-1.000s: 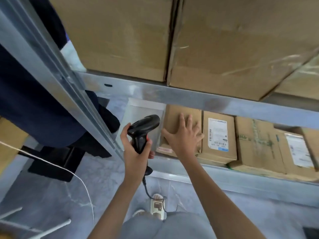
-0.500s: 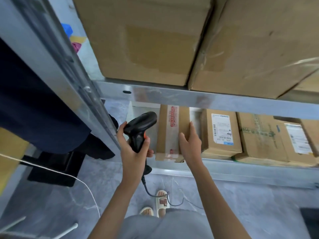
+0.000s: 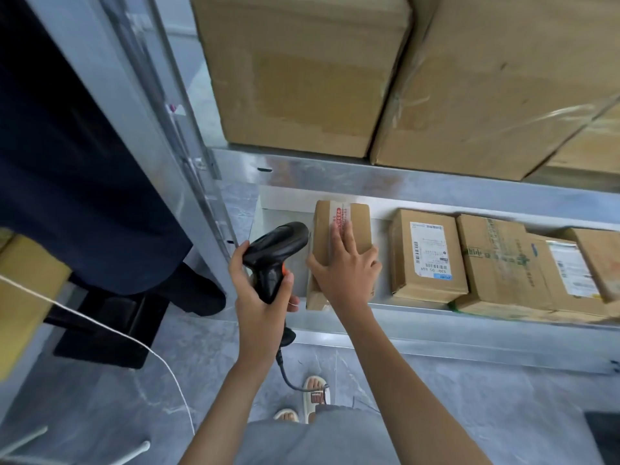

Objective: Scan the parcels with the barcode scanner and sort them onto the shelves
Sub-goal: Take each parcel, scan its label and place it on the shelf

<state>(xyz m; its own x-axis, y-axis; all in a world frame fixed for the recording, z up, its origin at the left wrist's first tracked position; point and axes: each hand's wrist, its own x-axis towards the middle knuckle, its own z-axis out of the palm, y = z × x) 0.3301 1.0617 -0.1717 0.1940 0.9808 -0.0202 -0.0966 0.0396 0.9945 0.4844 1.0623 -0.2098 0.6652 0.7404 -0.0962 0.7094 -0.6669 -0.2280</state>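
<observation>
Left hand (image 3: 260,297) grips the scanner (image 3: 273,253); right hand (image 3: 345,270) lies flat, unclenched, on the taped parcel (image 3: 355,223). It looks light and stiff; hold its side edges.

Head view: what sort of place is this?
Probably a parcel storeroom or sorting depot: metal shelving stacked with cardboard boxes, labelled parcels in a row, and a barcode scanner in the left hand.

parcel (image 3: 340,236) on lower shelf (image 3: 469,333) | labelled box (image 3: 427,256) right | scanner (image 3: 273,253) left
</observation>
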